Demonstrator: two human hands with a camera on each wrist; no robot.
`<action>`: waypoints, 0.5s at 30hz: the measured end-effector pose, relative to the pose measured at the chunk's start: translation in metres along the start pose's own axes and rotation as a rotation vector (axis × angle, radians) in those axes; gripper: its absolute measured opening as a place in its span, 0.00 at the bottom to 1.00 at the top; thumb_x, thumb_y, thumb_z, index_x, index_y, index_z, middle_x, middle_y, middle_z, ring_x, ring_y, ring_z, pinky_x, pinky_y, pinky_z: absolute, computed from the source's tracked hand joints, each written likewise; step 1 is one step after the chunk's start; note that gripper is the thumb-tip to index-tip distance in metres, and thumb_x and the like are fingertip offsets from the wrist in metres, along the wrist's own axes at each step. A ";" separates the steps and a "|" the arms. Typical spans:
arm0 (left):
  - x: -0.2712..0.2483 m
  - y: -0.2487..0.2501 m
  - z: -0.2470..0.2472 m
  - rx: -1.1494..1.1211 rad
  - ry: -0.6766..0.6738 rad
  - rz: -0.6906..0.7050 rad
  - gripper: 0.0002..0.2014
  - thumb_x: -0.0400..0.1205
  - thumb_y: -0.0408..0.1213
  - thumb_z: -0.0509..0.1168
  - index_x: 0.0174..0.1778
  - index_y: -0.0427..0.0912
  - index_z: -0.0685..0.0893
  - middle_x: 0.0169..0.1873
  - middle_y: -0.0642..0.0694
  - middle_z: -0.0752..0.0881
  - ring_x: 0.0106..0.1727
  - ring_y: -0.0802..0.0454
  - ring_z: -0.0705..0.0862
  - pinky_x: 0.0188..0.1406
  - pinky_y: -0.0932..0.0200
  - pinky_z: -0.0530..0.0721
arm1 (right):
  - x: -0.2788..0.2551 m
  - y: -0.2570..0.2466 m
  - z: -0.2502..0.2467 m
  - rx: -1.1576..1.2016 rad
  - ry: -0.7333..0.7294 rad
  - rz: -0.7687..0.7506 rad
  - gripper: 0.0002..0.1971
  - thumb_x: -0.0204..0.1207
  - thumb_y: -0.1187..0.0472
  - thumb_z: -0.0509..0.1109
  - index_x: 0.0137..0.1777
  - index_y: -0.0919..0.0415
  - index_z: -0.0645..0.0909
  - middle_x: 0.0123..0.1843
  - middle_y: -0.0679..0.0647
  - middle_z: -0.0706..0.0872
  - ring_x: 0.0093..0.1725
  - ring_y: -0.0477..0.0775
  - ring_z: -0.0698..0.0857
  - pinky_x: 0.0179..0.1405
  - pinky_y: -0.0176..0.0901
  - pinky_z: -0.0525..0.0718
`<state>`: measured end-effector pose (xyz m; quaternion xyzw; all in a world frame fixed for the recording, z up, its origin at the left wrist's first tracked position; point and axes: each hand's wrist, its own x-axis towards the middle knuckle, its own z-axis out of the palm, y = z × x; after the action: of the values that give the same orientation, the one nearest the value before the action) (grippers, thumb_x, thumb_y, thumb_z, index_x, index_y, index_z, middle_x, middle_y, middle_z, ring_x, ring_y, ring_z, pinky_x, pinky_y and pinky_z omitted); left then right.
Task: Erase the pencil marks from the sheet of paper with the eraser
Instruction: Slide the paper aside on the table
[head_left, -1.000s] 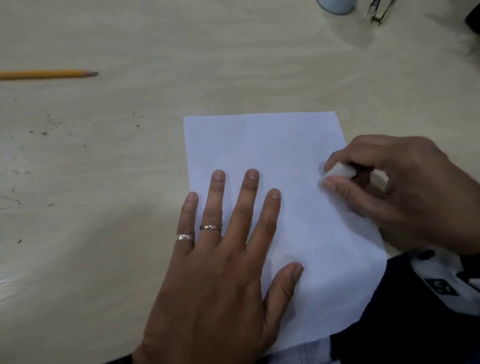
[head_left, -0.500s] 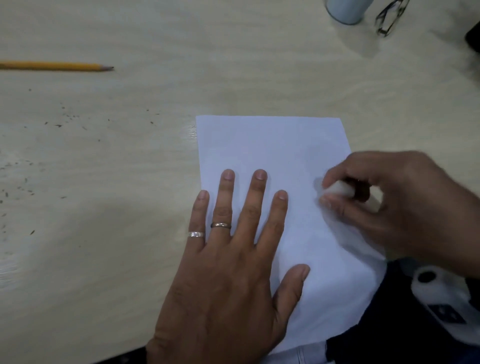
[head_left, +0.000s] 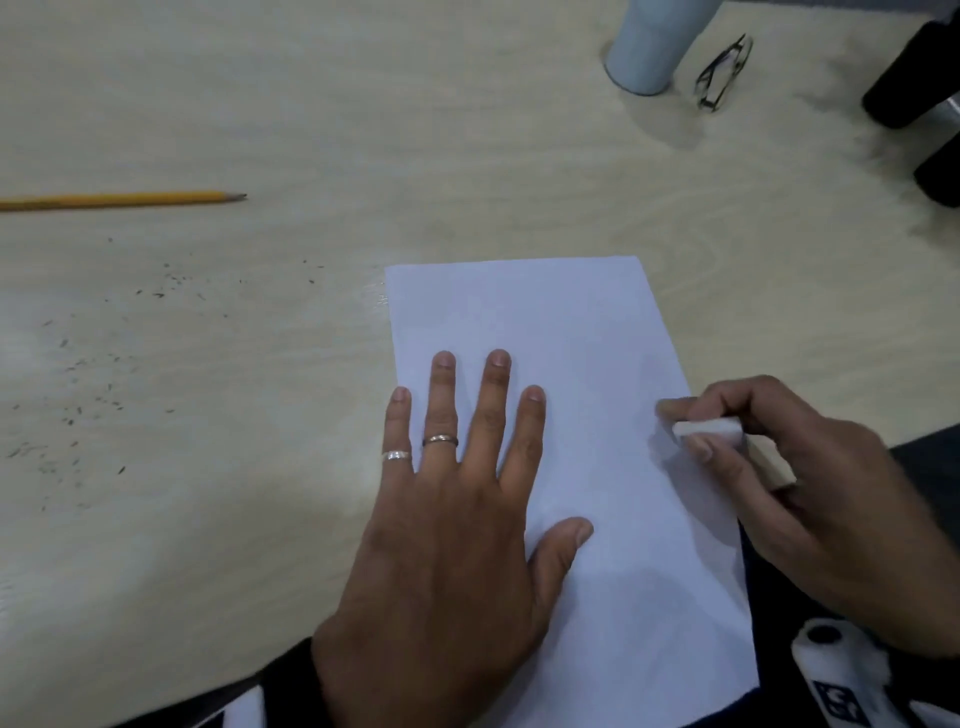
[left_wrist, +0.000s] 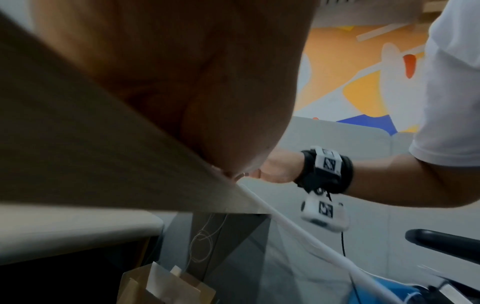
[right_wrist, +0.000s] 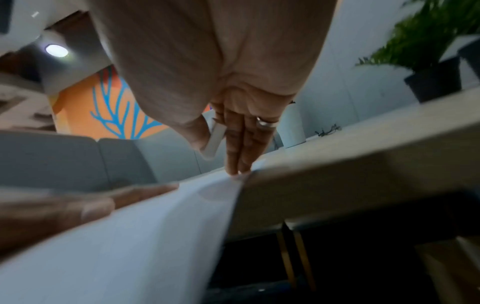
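Observation:
A white sheet of paper (head_left: 582, 332) lies on the pale wooden table (head_left: 363, 130), and its near end hangs over the front edge. I make out no pencil marks on it. My left hand (head_left: 467, 467) lies flat and open on the sheet's left half, fingers spread. My right hand (head_left: 688, 427) pinches a white eraser (head_left: 717, 430) between thumb and index finger at the sheet's right edge. In the right wrist view the eraser (right_wrist: 215, 139) sits above the paper (right_wrist: 155, 236). The left wrist view shows mostly my left palm (left_wrist: 194, 82).
A yellow pencil (head_left: 119, 200) lies at the far left, and dark eraser crumbs (head_left: 78, 389) are scattered below it. A pale cylinder (head_left: 654, 47), folded glasses (head_left: 724, 73) and black objects (head_left: 914, 78) stand at the back right.
My right hand has slid with the eraser toward me and out to the sheet's right edge. The left hand still lies flat on the paper. The head view has shifted.

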<state>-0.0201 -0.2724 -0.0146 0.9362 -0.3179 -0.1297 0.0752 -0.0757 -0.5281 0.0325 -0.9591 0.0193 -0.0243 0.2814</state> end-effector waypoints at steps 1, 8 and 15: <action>0.001 0.001 -0.007 0.031 -0.036 -0.001 0.43 0.86 0.66 0.49 0.89 0.37 0.69 0.90 0.31 0.60 0.88 0.20 0.59 0.82 0.18 0.63 | -0.007 0.001 0.004 -0.001 0.008 -0.004 0.04 0.91 0.43 0.66 0.60 0.37 0.79 0.62 0.35 0.93 0.53 0.37 0.93 0.47 0.33 0.86; 0.074 0.032 -0.065 0.155 -0.317 0.347 0.43 0.91 0.68 0.43 0.92 0.49 0.30 0.88 0.49 0.22 0.90 0.41 0.26 0.91 0.36 0.39 | -0.017 0.011 0.011 0.042 0.025 -0.060 0.09 0.89 0.41 0.65 0.62 0.41 0.80 0.54 0.32 0.91 0.44 0.35 0.90 0.42 0.32 0.84; 0.117 -0.001 -0.059 0.324 -0.316 0.456 0.47 0.86 0.75 0.41 0.92 0.52 0.30 0.90 0.51 0.27 0.91 0.43 0.28 0.91 0.37 0.33 | -0.017 0.017 0.008 -0.008 0.019 -0.106 0.10 0.88 0.40 0.66 0.60 0.42 0.80 0.59 0.18 0.86 0.51 0.29 0.87 0.46 0.29 0.80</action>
<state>0.0877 -0.3401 0.0188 0.8090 -0.5437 -0.2009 -0.0982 -0.0923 -0.5368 0.0161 -0.9596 -0.0289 -0.0480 0.2756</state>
